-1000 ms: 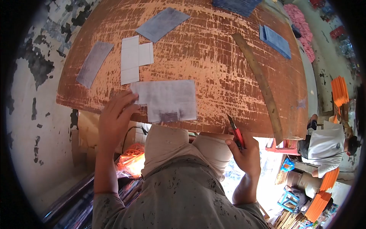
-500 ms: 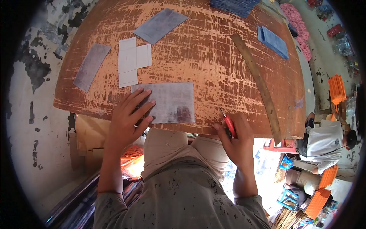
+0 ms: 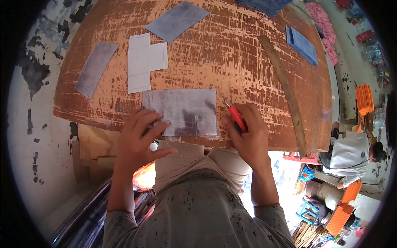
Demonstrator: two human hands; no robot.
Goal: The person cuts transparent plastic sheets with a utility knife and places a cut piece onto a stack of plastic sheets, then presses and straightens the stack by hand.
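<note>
Holding red cutter [image 3: 236,117] in right grip [image 3: 251,134], just beside grey sheet [image 3: 182,105] on scratched worktop [image 3: 223,53]; touching sheet's left end with left grip [image 3: 140,134], near 1 white cutout [image 3: 139,62].

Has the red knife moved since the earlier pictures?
Yes: judged against the brown strip, the red knife has moved left and farther onto the table.

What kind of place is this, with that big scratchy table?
Probably a small workshop where things get cut. The big table is scored all over, a red cutter is in the right hand, and a long ruler-like strip lies on the table.
</note>
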